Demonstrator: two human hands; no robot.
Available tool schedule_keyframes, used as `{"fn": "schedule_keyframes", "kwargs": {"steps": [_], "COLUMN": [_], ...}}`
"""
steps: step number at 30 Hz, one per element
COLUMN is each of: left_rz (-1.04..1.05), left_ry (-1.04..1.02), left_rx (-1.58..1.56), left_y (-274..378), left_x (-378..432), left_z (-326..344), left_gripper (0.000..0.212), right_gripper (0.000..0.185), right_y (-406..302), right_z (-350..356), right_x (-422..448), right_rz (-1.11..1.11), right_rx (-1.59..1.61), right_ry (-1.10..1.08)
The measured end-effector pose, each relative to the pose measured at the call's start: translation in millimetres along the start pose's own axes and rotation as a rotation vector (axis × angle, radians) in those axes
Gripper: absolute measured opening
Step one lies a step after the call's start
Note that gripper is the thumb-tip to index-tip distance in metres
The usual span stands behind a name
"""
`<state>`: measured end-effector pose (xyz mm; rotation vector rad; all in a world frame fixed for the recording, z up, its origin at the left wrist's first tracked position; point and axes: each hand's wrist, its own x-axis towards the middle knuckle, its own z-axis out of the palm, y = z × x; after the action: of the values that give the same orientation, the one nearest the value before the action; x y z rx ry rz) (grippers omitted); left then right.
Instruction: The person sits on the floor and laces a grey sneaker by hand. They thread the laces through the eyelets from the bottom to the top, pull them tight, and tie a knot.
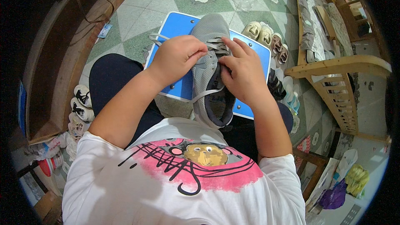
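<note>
A grey mesh sneaker (pixel 210 25) lies on a blue board with a white rim (pixel 180 89), its toe pointing away from me and its heel close to my shirt. Flat light-grey shoelace (pixel 215 45) crosses the upper part of the tongue; one loose length loops out to the left, another lies across the shoe's opening. My left hand (pixel 181 54) pinches the lace at the left row of eyelets, fingertips together. On the other side my right hand (pixel 239 65) rests at the shoe's collar and lacing, its fingers spread; whether lace is between them cannot be told.
Several pairs of shoes stand on the tiled floor, cream sneakers (pixel 252 29) at the right and white sneakers (pixel 82 109) at the left. A wooden bed frame (pixel 337 64) is on the right, a wooden cabinet (pixel 53 84) on the left. A clear plastic bag (pixel 243 0) lies beyond the board.
</note>
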<state>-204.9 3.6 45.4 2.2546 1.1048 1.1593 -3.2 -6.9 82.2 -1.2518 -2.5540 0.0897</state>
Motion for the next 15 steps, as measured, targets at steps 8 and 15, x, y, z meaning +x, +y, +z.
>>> {"fn": "schedule_keyframes", "kwargs": {"steps": [8, 15], "left_rz": [0.047, 0.057], "left_ry": [0.012, -0.035], "left_rx": [0.150, 0.228], "left_y": [-1.3, 2.2], "left_x": [-0.6, 1.4], "left_z": [4.4, 1.9], "left_gripper": [0.007, 0.010], "right_gripper": [0.032, 0.033], "right_y": [6.8, 5.8], "right_z": [22.1, 32.2], "right_x": [1.7, -0.7], "right_rz": [0.104, 0.144], "right_rx": [0.309, 0.362], "right_ry": [0.086, 0.161]}}
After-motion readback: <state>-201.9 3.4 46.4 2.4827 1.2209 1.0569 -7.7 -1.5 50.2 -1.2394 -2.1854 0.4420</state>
